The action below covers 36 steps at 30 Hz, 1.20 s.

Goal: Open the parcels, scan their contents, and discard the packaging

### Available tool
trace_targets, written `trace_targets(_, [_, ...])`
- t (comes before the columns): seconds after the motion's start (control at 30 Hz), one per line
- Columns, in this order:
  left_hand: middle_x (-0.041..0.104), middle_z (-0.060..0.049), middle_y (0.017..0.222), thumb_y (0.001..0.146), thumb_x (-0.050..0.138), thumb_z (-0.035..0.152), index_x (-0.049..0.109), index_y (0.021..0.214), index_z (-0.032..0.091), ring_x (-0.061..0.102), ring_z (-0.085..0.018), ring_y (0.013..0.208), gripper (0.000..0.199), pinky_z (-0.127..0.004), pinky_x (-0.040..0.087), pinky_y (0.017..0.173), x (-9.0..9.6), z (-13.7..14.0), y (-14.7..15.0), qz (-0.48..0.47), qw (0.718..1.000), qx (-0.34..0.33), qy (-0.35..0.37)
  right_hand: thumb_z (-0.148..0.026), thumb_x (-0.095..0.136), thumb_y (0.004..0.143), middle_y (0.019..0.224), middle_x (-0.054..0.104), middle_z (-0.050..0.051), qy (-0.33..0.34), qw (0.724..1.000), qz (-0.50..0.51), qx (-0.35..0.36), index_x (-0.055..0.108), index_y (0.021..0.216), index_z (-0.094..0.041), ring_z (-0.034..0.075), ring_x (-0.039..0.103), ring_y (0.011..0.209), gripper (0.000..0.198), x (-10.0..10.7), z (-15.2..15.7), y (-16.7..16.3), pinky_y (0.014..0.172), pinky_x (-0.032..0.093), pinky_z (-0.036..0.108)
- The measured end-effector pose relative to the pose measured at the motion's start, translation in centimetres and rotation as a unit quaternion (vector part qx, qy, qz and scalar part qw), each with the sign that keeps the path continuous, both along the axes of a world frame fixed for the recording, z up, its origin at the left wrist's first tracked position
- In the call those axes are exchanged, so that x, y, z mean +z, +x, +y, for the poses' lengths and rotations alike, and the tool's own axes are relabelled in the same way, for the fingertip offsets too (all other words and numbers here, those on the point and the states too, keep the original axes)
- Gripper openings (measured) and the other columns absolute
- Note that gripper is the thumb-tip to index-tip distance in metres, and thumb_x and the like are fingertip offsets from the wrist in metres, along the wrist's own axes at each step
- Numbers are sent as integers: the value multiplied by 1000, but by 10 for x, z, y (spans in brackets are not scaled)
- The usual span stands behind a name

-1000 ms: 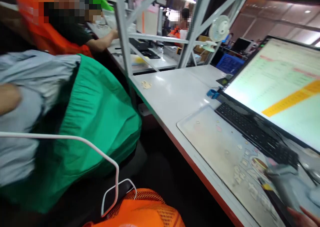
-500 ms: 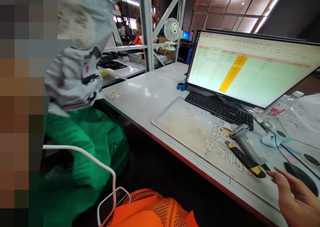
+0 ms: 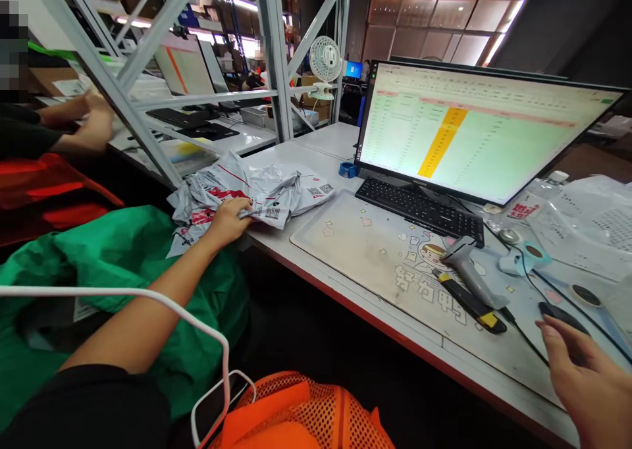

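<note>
My left hand [image 3: 230, 221] is closed on the near edge of a crumpled white plastic mailer [image 3: 269, 195] with red print and QR codes. The mailer lies on the left part of the white table [image 3: 276, 238] and hangs partly over its edge. Below my forearm is a big green sack [image 3: 99, 251]. At the far right, my right hand [image 3: 585, 370] rests with thumb and forefinger apart, holding nothing, beside a black mouse [image 3: 563, 317]. A grey barcode scanner [image 3: 471, 271] and a yellow-and-black box cutter [image 3: 471, 302] lie to the left of that hand on a printed desk mat [image 3: 345, 238].
Behind the mat stand a black keyboard [image 3: 419, 209] and a large monitor [image 3: 484, 133]. Tape rolls [image 3: 526, 257] and clear plastic [image 3: 587, 218] lie on the right. A metal frame [image 3: 276, 60] bounds the left, with another person's hands [image 3: 93, 120] beyond. A white cable [image 3: 162, 304] crosses in front.
The mailer, raised at the upper left before, now lies on the table with my left hand on it. My right hand stays near the mouse. The view has shifted slightly.
</note>
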State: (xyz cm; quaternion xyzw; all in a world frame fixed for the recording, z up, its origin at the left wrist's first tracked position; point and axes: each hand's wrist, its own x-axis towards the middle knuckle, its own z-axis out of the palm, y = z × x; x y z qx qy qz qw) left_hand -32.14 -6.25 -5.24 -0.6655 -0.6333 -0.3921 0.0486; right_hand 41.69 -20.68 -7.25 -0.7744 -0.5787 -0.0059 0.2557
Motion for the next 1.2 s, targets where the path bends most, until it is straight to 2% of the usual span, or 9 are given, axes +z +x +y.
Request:
trace_targets(0.1, [76,-11,113,95,59,36,67,104,14,66,-25,107,25,-46,52,105,16,-4,17,-36,997,25,70,-74,44,93,136,71,14,6,1000,8,-16,64,142,-42,41,65,129,62,17,39,-13,109,52,56])
trace_targets(0.23, [74,-11,132,94,58,26,68,111,20,64,-28,130,20,-49,47,116,7,-36,93,-5,992,-54,112,-75,39,90,145,65,22,-52,997,-46,31,63,145,-15,45,59,138,85,5,85,-20,116,48,59])
trace_targets(0.37, [69,-12,145,99,55,17,70,121,22,61,-30,137,28,-53,44,120,-31,-81,201,139,954,-268,-2,-66,41,95,148,63,27,-135,988,-76,16,53,154,-3,44,61,136,88,1,101,-32,115,48,54])
trace_targets(0.57, [38,-18,172,98,71,51,55,153,30,36,-44,157,62,-65,32,124,-53,-114,295,224,905,-353,-85,-48,49,98,141,68,25,-168,978,-122,12,47,159,-3,41,66,129,75,17,106,-60,111,49,50])
trace_targets(0.7, [36,-19,172,93,75,57,48,160,33,35,-47,157,76,-66,32,123,-41,-107,307,236,892,-369,-115,-39,52,97,146,64,26,-168,975,-144,31,44,160,-3,42,62,132,74,21,118,-74,110,48,49])
trace_targets(0.8, [38,-16,172,91,81,42,46,162,32,35,-47,156,80,-65,33,123,-34,-98,305,253,887,-367,-121,-33,55,96,148,62,26,-178,974,-132,45,37,164,-5,41,63,131,76,23,129,-87,107,49,46])
trace_targets(0.97, [73,-14,132,88,62,5,69,127,21,72,-32,114,42,-40,57,88,-21,-88,285,291,869,-384,-112,-27,53,97,145,62,28,-214,966,-140,28,39,161,-2,40,65,129,70,31,142,-104,103,49,44])
trace_targets(1.07, [76,-5,90,93,54,7,66,109,22,72,-22,78,25,-31,50,67,6,-75,263,153,899,-405,-58,-27,53,96,143,63,28,-216,968,-129,17,43,156,-5,41,66,126,66,33,145,-107,100,51,45])
trace_targets(1.2, [58,1,67,106,49,31,55,92,23,54,-18,58,18,-30,38,56,60,-40,233,-174,958,-226,21,-35,53,97,135,69,24,-209,972,-105,6,52,147,-11,41,68,120,55,35,146,-104,93,52,46])
